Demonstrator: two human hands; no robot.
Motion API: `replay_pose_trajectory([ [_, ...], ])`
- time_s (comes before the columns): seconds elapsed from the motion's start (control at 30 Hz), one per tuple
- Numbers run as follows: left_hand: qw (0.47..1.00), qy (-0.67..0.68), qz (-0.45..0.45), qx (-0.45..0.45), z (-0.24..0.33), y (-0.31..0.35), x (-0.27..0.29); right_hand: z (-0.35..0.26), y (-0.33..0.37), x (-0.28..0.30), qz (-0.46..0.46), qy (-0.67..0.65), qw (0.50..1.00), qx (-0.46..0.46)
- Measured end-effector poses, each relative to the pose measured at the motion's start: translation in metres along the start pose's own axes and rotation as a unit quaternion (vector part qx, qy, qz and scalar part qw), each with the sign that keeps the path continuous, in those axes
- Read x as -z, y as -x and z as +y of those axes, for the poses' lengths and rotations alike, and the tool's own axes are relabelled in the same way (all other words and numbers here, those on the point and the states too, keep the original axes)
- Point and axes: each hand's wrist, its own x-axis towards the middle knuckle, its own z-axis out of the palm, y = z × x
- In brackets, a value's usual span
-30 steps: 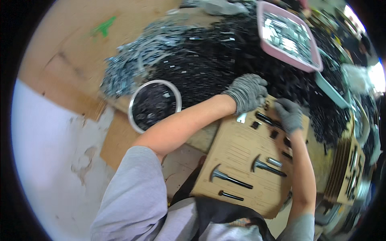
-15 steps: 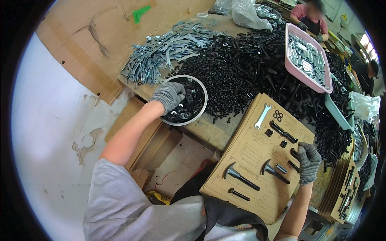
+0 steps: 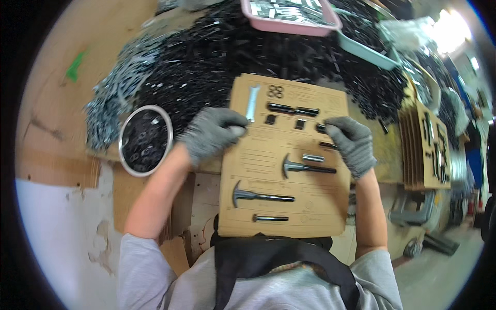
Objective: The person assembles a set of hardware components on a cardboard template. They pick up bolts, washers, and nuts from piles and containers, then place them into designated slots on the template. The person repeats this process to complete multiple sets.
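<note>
While resting on the left edge of the cardboard sheet (image 3: pixel 289 155), left hand (image 3: pixel 212 134) in a grey glove, fingers curled inward with the fingertips (image 3: pixel 235 130) pressed against the card just beside the small silver wrench (image 3: pixel 252 102); whether anything is pinched inside cannot be told. Right hand (image 3: pixel 354 144), also in a grey glove, laid on the right side of the same sheet, fingers bent down onto a short black part (image 3: pixel 321 127) near the edge, touching it rather than clearly grasping it. Sheet lying flat across the front of the workbench (image 3: pixel 57 103), reaching toward the body, with cut slots filled by hardware: two black rods (image 3: pixel 292 109) end to end near the top, two small black blocks (image 3: pixel 284 122) below them, a short silver pin (image 3: pixel 313 158) in the middle, two hammer-shaped bolts (image 3: pixel 305 167) lower down, and a short black bolt (image 3: pixel 270 218) nearest the body. Round metal bowl (image 3: pixel 145 140) of small dark pieces just left of the left wrist. Large heap of black hardware (image 3: pixel 217 57) behind the sheet, a pink tray (image 3: pixel 289 15) at the far edge, a pale green tray (image 3: pixel 367 51) beside it. Stack of similar cardboard sheets (image 3: pixel 426 144) standing upright to the right, well apart from the hands.
</note>
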Motion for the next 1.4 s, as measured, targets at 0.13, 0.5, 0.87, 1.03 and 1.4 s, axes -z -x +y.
replay_pose_trajectory([
  [0.13,0.974,-0.182,0.017,-0.135,0.019,-0.053,-0.088,0.006,0.007,0.008,0.0,-0.022,1.0,-0.009],
  [0.5,0.976,-0.209,0.003,-0.066,0.011,-0.052,-0.095,0.022,0.022,-0.004,-0.098,0.291,0.948,0.089],
  [0.87,0.938,-0.294,0.069,-0.169,-0.01,-0.032,-0.083,0.026,0.02,-0.008,-0.131,0.407,0.894,0.137],
  [1.03,0.935,-0.322,0.066,-0.134,-0.004,-0.032,-0.088,0.019,0.016,-0.018,-0.112,0.433,0.883,0.141],
  [1.4,0.837,-0.416,0.355,-0.03,-0.065,0.09,0.074,-0.004,0.026,-0.002,-0.069,0.314,0.933,0.159],
])
